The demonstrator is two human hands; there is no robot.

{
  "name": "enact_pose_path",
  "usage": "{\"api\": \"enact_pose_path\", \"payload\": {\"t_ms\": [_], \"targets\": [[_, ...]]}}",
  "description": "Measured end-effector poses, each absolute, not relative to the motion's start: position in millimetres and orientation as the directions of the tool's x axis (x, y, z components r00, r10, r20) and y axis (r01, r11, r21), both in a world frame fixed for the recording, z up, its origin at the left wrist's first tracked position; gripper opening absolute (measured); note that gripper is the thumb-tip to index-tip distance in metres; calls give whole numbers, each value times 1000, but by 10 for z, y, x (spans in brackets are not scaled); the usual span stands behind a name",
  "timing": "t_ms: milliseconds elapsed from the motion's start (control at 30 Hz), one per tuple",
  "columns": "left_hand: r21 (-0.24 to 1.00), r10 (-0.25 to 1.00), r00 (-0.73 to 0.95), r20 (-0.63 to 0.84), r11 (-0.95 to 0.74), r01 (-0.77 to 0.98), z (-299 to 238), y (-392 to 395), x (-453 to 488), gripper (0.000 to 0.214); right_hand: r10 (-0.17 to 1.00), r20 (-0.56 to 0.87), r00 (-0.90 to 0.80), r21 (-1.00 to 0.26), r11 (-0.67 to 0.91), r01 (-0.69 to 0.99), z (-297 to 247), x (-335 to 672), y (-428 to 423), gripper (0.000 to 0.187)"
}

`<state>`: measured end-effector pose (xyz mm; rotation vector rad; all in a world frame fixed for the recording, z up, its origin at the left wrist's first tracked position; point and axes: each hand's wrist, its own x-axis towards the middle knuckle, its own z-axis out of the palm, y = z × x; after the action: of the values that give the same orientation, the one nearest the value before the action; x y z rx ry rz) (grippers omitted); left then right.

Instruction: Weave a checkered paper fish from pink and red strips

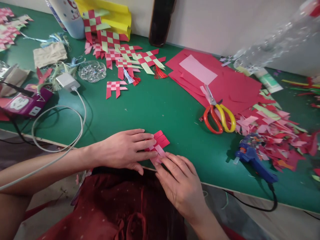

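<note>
Scissors [219,109] partly on red sheets [232,83], blue glue gun [255,163] by paper scraps [287,146], right side. White cable [85,110] crosses over left forearm [72,160]. Checkered paper fish [147,58] at back. Green counter [120,116], pale wall [205,26] behind. Woven paper piece [161,139] sits near front edge, between hands. Left hand [122,148] flat, fingers extended onto it. Right hand [181,183] bent, fingers at its pink strip; can't tell if pinching.
</note>
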<state>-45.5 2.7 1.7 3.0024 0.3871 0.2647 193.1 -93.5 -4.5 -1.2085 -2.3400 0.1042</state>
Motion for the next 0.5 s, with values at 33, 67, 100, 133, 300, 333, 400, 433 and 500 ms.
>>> {"api": "enact_pose_path", "payload": {"t_ms": [33, 67, 100, 133, 300, 333, 400, 433, 500], "targets": [[127, 261, 952, 157, -962, 243, 13, 36, -457, 57, 784, 399, -477, -294, 601, 743, -49, 1932, -935, 22], [130, 265, 952, 155, -960, 246, 8, 41, -459, 57, 786, 398, -473, -299, 598, 743, -53, 1932, -935, 22], [131, 268, 951, 154, -960, 249, 2, 41, -463, 57, 788, 399, -468, -303, 595, 744, -57, 1929, -936, 22], [130, 272, 950, 154, -958, 254, -2, 38, -468, 57, 790, 401, -463, -305, 592, 746, -61, 1926, -938, 22], [104, 353, 923, 152, -935, 340, 25, -76, -498, 65, 794, 413, -445, -314, 583, 749, -75, 1912, -939, 21], [94, 366, 916, 162, -930, 355, 34, -117, -503, 67, 793, 415, -446, -316, 586, 746, -75, 1911, -936, 21], [76, 376, 907, 191, -926, 369, 38, -205, -507, 69, 791, 420, -444, -325, 588, 741, -75, 1913, -930, 20], [70, 379, 904, 199, -925, 373, 33, -247, -507, 70, 793, 420, -441, -331, 586, 739, -76, 1915, -929, 20], [68, 393, 897, 201, -920, 387, 9, -312, -502, 71, 797, 417, -437, -340, 583, 738, -80, 1921, -930, 21]]}}
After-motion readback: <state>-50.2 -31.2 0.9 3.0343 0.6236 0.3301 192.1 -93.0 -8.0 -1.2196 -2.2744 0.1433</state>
